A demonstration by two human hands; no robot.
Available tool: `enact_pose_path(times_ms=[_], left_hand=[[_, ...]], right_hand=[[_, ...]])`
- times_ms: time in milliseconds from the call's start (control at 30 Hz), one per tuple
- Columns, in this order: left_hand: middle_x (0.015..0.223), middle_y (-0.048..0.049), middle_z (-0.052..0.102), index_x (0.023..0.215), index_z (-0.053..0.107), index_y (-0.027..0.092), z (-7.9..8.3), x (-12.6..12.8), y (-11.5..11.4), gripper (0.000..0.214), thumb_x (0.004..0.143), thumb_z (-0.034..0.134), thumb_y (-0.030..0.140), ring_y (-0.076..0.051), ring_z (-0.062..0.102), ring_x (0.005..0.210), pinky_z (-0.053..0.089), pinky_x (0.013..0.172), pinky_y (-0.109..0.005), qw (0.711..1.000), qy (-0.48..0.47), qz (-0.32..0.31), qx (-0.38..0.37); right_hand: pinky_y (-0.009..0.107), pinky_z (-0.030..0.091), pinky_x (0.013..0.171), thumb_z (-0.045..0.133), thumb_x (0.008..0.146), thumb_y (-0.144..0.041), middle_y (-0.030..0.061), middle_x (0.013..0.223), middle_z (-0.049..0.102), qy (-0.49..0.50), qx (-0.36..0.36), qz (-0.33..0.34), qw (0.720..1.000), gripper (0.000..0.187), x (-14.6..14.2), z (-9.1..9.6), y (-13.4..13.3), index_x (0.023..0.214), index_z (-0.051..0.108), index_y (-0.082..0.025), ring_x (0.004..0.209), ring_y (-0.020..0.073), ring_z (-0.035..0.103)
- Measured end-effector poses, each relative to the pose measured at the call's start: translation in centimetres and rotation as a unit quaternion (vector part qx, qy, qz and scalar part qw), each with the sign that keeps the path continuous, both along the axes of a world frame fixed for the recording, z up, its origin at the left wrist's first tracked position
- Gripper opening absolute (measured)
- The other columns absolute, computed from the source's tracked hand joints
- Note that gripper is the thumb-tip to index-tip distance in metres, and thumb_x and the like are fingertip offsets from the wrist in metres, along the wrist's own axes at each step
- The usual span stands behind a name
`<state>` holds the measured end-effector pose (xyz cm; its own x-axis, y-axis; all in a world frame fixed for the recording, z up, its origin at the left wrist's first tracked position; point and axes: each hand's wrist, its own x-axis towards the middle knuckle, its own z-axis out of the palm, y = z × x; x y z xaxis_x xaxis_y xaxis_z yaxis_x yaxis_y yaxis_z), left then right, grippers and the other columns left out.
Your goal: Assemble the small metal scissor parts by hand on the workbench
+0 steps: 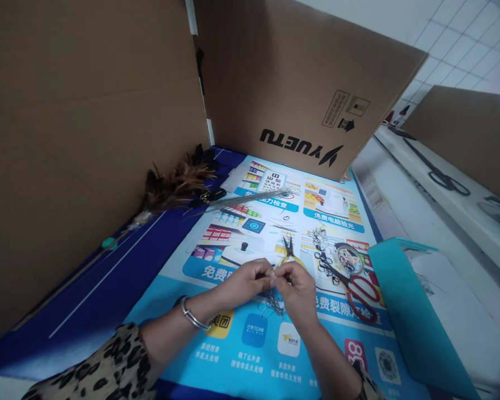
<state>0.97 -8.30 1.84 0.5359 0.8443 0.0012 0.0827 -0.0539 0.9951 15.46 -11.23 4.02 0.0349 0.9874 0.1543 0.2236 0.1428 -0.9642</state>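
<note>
My left hand [254, 280] and my right hand [295, 289] meet over the middle of a printed poster sheet [220, 355]. Their fingertips are pinched close together; whatever lies between them is too small to make out. Just below the fingers sits a tangle of thin wire pieces [274, 304]. Beyond the hands lie pliers with yellow handles [289, 250], their dark jaws pointing away, the handles partly hidden behind my right hand. To the right are red-handled scissors [360, 297], beside a cluster of small dark wire loops [323, 253].
Cardboard walls [316, 83] stand behind and to the left. A feather duster [175, 186] lies along the left side, near a bundle of straight thin wires [250, 198]. At the right is a teal open box [412, 300] with white inside. Another pair of scissors [439, 175] rests farther right.
</note>
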Motion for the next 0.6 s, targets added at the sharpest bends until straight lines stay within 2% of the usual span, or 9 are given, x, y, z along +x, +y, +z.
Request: enact_pose_path(times_ms=[133, 300, 467, 600], left_hand=[[0.067, 0.0013, 0.048, 0.074, 0.053, 0.013, -0.2, 0.0, 0.0, 0.02, 0.078, 0.055, 0.032, -0.01, 0.042, 0.061, 0.034, 0.056, -0.021, 0.998, -0.021, 0.011, -0.064], [0.061, 0.0033, 0.043, 0.068, 0.049, 0.013, -0.1, -0.1, 0.2, 0.026, 0.076, 0.058, 0.035, -0.008, 0.036, 0.056, 0.029, 0.053, -0.02, 0.994, -0.041, 0.024, -0.096], [0.056, 0.0039, 0.041, 0.068, 0.049, 0.013, -0.1, -0.2, 0.2, 0.03, 0.077, 0.056, 0.041, -0.008, 0.035, 0.052, 0.026, 0.05, -0.021, 0.984, -0.074, -0.004, -0.165], [0.057, 0.0035, 0.04, 0.068, 0.047, 0.014, -0.3, -0.2, 0.3, 0.031, 0.076, 0.056, 0.042, -0.008, 0.034, 0.051, 0.025, 0.049, -0.021, 0.983, -0.07, -0.018, -0.17]], right_hand=[[0.021, 0.034, 0.048, 0.06, 0.071, -0.016, -0.0041, 0.06, 0.049, 0.099, -0.065, -0.002, 0.993, 0.007, 0.2, -0.7, 0.4, 0.067, 0.054, -0.018, 0.051, 0.0084, 0.041], [0.021, 0.032, 0.048, 0.062, 0.072, -0.019, -0.0036, 0.062, 0.05, 0.143, -0.058, -0.025, 0.988, 0.009, 0.3, -1.1, 0.6, 0.069, 0.054, -0.017, 0.05, 0.0077, 0.041], [0.021, 0.031, 0.048, 0.064, 0.072, -0.019, -0.0052, 0.057, 0.048, 0.19, -0.071, -0.028, 0.979, 0.012, 0.2, -1.2, 0.7, 0.068, 0.053, -0.017, 0.048, 0.0074, 0.038], [0.021, 0.031, 0.047, 0.065, 0.071, -0.021, -0.0042, 0.06, 0.05, 0.184, -0.076, -0.013, 0.98, 0.012, 0.3, -1.2, 0.7, 0.068, 0.054, -0.017, 0.049, 0.0074, 0.039]])
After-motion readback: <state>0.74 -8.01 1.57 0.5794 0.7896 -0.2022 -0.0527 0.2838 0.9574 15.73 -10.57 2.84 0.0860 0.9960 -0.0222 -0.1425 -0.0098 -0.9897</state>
